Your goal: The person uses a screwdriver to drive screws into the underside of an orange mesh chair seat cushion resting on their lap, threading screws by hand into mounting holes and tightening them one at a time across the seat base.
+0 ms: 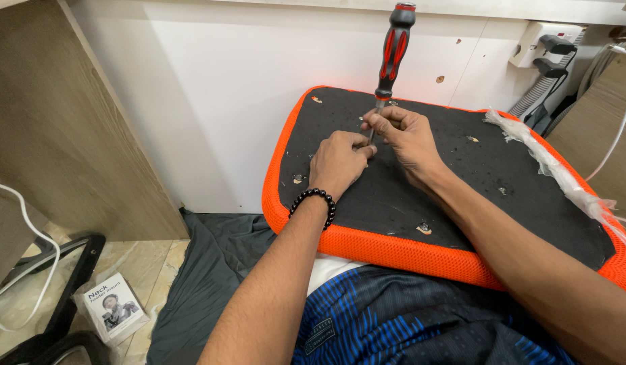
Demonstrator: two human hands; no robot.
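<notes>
I count one screwdriver (393, 53); one orange-edged seat cushion (394, 253); two hands, left hand (338, 162) and right hand (407, 135); one beaded bracelet (314, 200); one small box (110, 307); one wall socket (546, 40) with two plugs.

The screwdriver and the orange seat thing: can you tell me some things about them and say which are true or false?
1. The screwdriver stands upright on the cushion. True.
2. The cushion's rim is blue. False: the rim is orange, around a black panel.
3. Both hands pinch the screwdriver's metal shaft low down. True: the right hand and the left hand meet at the shaft, and the handle is free.
4. The left wrist is bare. False: it wears a black bead bracelet.
5. A small box lies on top of the cushion. False: it lies on the floor at the lower left.
</notes>
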